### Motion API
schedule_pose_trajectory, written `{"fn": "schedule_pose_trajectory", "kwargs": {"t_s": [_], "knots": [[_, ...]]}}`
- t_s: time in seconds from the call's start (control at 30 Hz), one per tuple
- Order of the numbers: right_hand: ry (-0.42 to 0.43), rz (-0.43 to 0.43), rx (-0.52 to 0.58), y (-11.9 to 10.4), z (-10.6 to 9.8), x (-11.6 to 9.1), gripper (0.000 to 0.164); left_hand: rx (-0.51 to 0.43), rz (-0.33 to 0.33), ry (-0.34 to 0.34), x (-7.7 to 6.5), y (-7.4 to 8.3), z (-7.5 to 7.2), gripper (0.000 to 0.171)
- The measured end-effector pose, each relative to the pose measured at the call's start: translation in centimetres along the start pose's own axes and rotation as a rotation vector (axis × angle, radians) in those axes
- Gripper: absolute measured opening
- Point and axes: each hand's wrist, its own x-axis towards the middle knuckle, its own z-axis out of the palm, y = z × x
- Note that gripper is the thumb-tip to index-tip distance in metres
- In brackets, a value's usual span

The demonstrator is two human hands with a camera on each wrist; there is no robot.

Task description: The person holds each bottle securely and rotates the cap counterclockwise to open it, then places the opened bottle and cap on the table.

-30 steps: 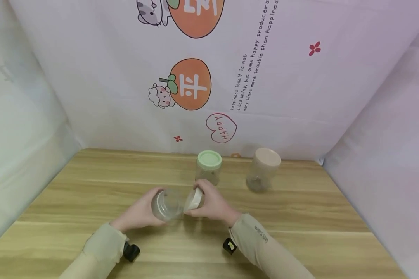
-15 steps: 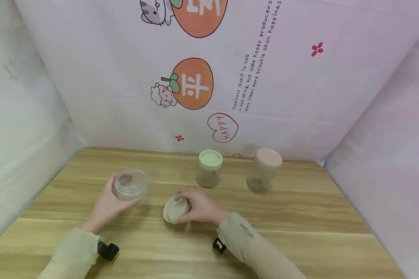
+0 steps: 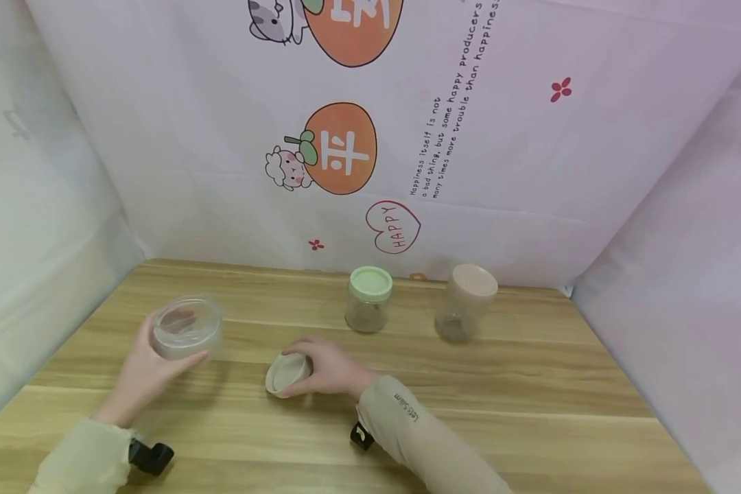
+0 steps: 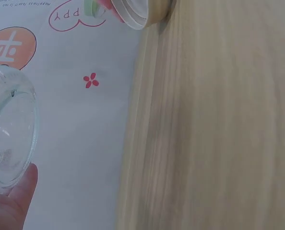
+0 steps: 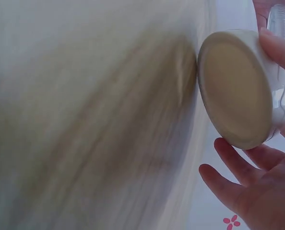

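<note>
My left hand (image 3: pixel 147 367) grips a clear, lidless jar (image 3: pixel 188 337) over the left part of the table, thumb along its near side. The jar's round glass-like end shows at the left edge of the left wrist view (image 4: pixel 10 134). With thumb and fingers, my right hand (image 3: pixel 330 369) holds a beige screw lid (image 3: pixel 284 375) by its rim, tilted, its hollow inside toward the head camera. The flat outer face of that lid (image 5: pixel 236 91) fills the right of the right wrist view. Jar and lid are well apart.
On the wood-grain table (image 3: pixel 500 405), a clear jar with a green lid (image 3: pixel 369 309) stands at the back middle. Right of it is a taller jar with a beige lid (image 3: pixel 466 305). A printed white cloth (image 3: pixel 481 226) hangs behind the table.
The jar and lid, close together a second ago, have come apart. My left hand has carried the jar left; my right hand has moved left too, turning the lid's inside upward.
</note>
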Motion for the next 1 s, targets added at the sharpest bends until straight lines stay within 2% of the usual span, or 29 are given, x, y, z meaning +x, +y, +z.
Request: {"fn": "schedule_pose_trajectory", "kwargs": {"t_s": [0.1,0.3,0.43,0.63,0.83,1.0], "knots": [[-0.012,0.005,-0.021,-0.2,0.3,0.2,0.064,-0.017,-0.013,0.006,-0.3,-0.4,-0.7,0.083],[-0.055,0.081,-0.174,-1.0,0.6,0.5,0.062,-0.054,0.006,0.020,-0.7,-0.8,-1.8,0.085],[-0.077,0.105,-0.265,-1.5,0.9,0.7,0.063,-0.048,-0.012,0.008,-0.9,-0.8,-2.2,0.086],[-0.118,0.113,-0.393,-1.9,1.2,0.7,0.063,-0.024,-0.048,0.000,-1.1,-0.8,-2.4,0.086],[-0.230,0.187,-0.435,-2.3,0.7,0.5,0.061,-0.055,-0.090,0.003,-1.1,-0.4,-2.1,0.082],[-0.257,0.204,-0.450,-2.4,1.0,0.5,0.059,-0.078,-0.102,0.014,-1.4,0.0,-1.7,0.078]]}}
